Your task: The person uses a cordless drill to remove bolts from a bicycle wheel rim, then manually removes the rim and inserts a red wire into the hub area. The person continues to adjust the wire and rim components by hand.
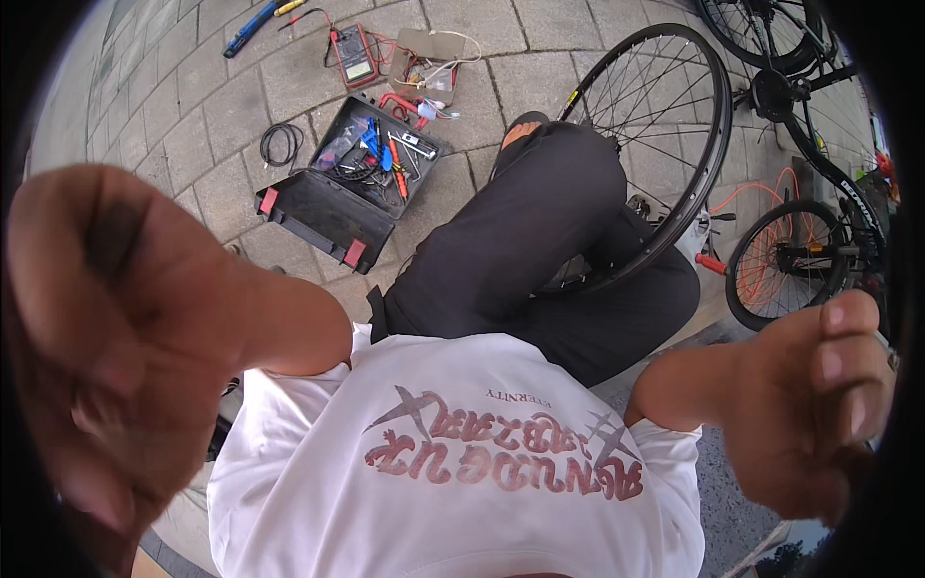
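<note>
Plainly, the left hand and the right hand are raised, both loosely curled; whether either pinches anything, I cannot tell. A spoked wheel stands between the bent legs; bracing it there should keep it steady while unheld. Beyond, on stone paving, lies an open toolbox, a multimeter off its far corner; a bicycle is at right.

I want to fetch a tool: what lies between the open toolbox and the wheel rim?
In the head view: paving, then the person's foot and dark-trousered leg.
</note>
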`<state>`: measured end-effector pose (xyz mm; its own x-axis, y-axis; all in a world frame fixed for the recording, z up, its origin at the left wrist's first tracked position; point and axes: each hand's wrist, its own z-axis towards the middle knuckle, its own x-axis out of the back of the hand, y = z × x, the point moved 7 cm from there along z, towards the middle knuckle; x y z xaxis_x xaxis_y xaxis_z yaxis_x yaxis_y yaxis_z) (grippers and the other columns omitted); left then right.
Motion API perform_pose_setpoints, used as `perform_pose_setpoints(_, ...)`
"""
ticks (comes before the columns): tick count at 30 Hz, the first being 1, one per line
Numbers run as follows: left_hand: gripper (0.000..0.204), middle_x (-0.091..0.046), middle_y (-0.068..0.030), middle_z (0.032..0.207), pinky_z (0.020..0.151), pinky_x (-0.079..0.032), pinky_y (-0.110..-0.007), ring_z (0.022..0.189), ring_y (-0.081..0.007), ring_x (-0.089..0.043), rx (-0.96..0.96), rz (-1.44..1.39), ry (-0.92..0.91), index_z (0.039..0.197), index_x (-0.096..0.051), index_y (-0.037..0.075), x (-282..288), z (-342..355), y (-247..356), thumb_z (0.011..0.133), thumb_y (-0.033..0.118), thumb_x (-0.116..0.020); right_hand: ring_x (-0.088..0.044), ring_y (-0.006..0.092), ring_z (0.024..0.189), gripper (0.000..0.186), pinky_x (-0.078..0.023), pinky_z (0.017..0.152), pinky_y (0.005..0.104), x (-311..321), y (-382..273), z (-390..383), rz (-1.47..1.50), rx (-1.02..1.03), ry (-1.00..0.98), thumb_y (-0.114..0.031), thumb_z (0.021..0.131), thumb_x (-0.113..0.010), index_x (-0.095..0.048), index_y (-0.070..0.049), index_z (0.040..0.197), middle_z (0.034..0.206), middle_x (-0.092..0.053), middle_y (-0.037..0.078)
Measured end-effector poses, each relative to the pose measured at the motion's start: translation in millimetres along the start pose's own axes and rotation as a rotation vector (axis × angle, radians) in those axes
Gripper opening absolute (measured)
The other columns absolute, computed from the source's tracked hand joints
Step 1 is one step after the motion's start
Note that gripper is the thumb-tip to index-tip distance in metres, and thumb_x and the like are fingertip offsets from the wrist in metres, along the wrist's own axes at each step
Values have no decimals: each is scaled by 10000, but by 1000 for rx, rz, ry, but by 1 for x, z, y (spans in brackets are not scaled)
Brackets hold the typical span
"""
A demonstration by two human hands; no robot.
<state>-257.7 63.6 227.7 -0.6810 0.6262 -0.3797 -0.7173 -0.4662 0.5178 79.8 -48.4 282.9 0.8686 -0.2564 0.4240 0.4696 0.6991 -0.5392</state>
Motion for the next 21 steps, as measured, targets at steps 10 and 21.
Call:
perform_pose_setpoints(10,294,-799,-120,1051,868,-589,-445,932,-332,-746,1201,1228,114,1144,-769,-22,225,-323,-293,976,194,-662,-680,246,1046,206,-542,940,335,-35,150,-106,-601,-496,40,45,1025,-657,-696,96,1221,1142,-712,168)
perform_pose_setpoints(21,483,-657,-161,1442,1212,-332,-575,1396,-330,-564,1364,1627,-981,1351,-705,134,267,-357,-379,1085,411,-412,-653,310,1046,207,-504,1038,487,-11,174,-107,-575,-489,-8,9,1070,-525,-650,83,1218,1123,-686,189)
